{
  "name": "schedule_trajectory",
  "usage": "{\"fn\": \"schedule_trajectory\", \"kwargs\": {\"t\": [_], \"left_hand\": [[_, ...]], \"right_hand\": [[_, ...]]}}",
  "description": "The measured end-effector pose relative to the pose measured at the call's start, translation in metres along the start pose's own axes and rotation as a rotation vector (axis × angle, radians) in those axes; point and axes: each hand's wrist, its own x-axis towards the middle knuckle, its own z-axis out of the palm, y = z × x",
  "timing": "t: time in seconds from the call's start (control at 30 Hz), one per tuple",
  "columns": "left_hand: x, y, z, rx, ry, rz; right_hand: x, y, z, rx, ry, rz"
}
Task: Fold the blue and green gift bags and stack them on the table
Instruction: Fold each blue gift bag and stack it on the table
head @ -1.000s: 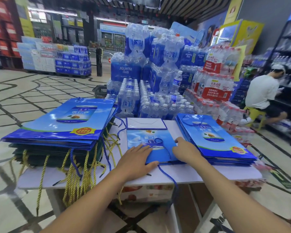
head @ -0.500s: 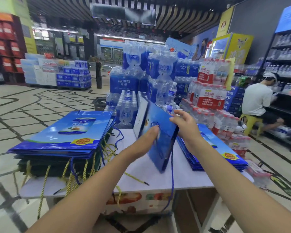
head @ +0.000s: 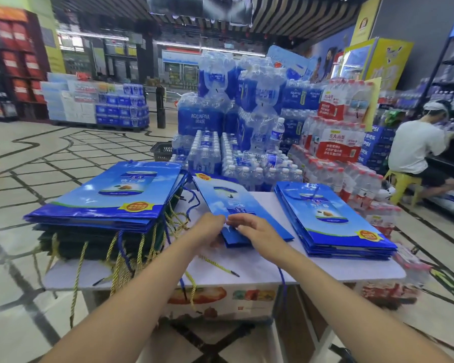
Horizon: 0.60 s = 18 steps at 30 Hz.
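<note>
- While both hands meet at the near end of the blue gift bag [head: 237, 205] lying flat on the white table [head: 247, 268], our left hand [head: 207, 229] pinches its edge and our right hand [head: 256, 230] rests spread on it.
- Just right, we count a stack of folded blue bags [head: 333, 221] as done.
- Left, a taller blue-over-green pile [head: 102, 197] looks unfinished to us.

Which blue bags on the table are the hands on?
The single middle bag, lying flat between the tall left stack and the lower right stack; the left hand and right hand touch its near end.
</note>
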Motion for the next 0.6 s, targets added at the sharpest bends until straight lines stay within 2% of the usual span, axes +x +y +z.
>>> {"fn": "schedule_trajectory", "kwargs": {"t": [0.1,0.17,0.23,0.27,0.33,0.43,0.6], "left_hand": [[0.014,-0.023,-0.005,0.511,0.105,0.130],[0.008,-0.031,-0.003,0.641,0.110,0.168],[0.003,-0.037,0.001,0.664,0.005,0.347],[-0.001,-0.039,0.003,0.699,-0.067,0.408],[-0.008,-0.042,0.006,0.889,-0.155,0.477],[-0.012,-0.042,0.006,1.018,-0.097,0.537],[-0.005,-0.048,0.005,0.974,-0.130,0.735]], "right_hand": [[-0.001,0.009,0.001,-0.145,0.076,-0.010],[-0.004,0.010,-0.009,-0.297,0.192,-0.048],[-0.006,0.009,-0.027,-0.443,0.253,-0.029],[-0.008,0.007,-0.037,-0.526,0.226,0.041],[-0.014,0.004,-0.053,-0.725,0.061,0.247],[-0.030,0.003,-0.055,-0.885,-0.224,0.390],[-0.035,0.005,-0.051,-0.640,-0.296,0.304]]}}
